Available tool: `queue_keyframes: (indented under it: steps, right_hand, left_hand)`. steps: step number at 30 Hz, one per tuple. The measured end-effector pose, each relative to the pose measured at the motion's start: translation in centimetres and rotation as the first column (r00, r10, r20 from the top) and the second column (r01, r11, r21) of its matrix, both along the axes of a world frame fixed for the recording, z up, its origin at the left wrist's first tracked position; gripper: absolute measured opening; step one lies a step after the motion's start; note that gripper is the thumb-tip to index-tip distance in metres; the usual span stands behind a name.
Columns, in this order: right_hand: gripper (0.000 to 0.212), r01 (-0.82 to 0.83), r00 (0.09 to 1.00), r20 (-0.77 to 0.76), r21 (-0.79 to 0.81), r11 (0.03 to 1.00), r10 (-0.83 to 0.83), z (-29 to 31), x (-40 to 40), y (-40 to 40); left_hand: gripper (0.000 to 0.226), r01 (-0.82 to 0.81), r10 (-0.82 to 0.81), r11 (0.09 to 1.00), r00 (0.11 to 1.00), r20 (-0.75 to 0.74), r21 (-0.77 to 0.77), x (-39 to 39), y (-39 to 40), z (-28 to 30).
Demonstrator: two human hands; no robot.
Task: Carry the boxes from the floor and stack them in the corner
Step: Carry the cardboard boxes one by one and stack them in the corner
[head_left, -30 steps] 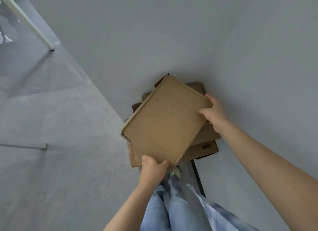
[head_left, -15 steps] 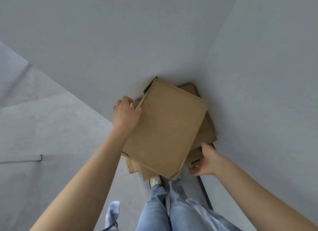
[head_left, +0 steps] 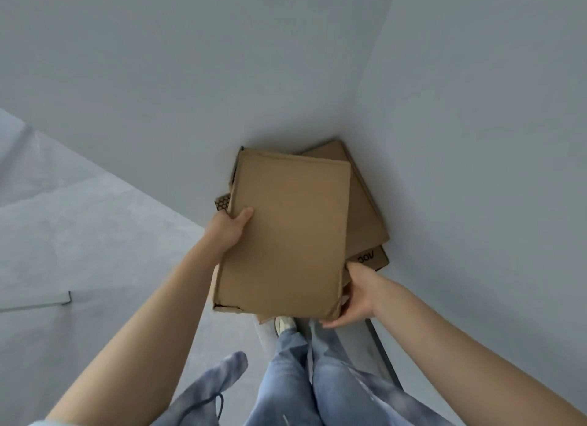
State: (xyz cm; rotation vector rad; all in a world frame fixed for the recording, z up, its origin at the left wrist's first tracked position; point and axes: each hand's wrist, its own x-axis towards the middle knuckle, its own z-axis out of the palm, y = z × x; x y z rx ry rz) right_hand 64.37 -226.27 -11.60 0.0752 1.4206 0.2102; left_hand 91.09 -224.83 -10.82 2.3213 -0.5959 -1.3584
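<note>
My left hand [head_left: 229, 227] grips the flat cardboard box [head_left: 286, 235] by its left edge, thumb on top; my right hand [head_left: 355, 295] clasps its near right corner. It sits atop the corner stack [head_left: 365, 209] — walls [head_left: 476, 140] close behind and right, my jeans [head_left: 317, 378] below, grey floor [head_left: 79, 235] left.

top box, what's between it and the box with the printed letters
In the head view, another plain cardboard box lies between the top box and the lettered box.
</note>
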Motion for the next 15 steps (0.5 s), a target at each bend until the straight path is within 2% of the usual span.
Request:
queue_keyframes:
  steps: [3, 7, 9, 12, 14, 15]
  right_hand:
    - [0.044, -0.026, 0.994, -0.107, -0.113, 0.993, 0.014, 1.1, -1.1, -1.8]
    - [0.019, -0.044, 0.976, -0.216, -0.306, 0.951, -0.024, 2.5, -1.7, -4.4]
    - [0.015, 0.017, 0.971, -0.204, -0.469, 0.883, -0.127, 3.2, -1.7, -5.8]
    - [0.016, 0.204, 0.943, -0.061, -0.673, 0.711, -0.328, 4.1, -1.5, -7.9]
    - [0.015, 0.179, 0.941, -0.059, -0.751, 0.636, -0.335, 4.5, -1.6, -9.1]
    - [0.013, 0.117, 0.942, -0.111, -0.774, 0.622, -0.316, 4.3, -1.8, -9.6]
  left_hand:
    - [0.050, -0.118, 0.126, 0.988, 0.989, -0.074, 0.098, -0.8, 3.4, 0.0]
    - [0.061, -0.226, 0.279, 0.951, 0.920, -0.275, 0.210, -1.9, 7.1, -0.4]
    - [0.063, -0.286, 0.354, 0.932, 0.852, -0.385, 0.223, -2.9, 7.8, -0.6]
    - [0.072, -0.468, 0.535, 0.842, 0.653, -0.536, 0.269, -5.0, 7.4, -1.2]
    - [0.073, -0.566, 0.619, 0.763, 0.500, -0.606, 0.313, -6.8, 6.2, -1.4]
    - [0.071, -0.603, 0.642, 0.727, 0.429, -0.635, 0.328, -7.7, 5.4, -1.4]
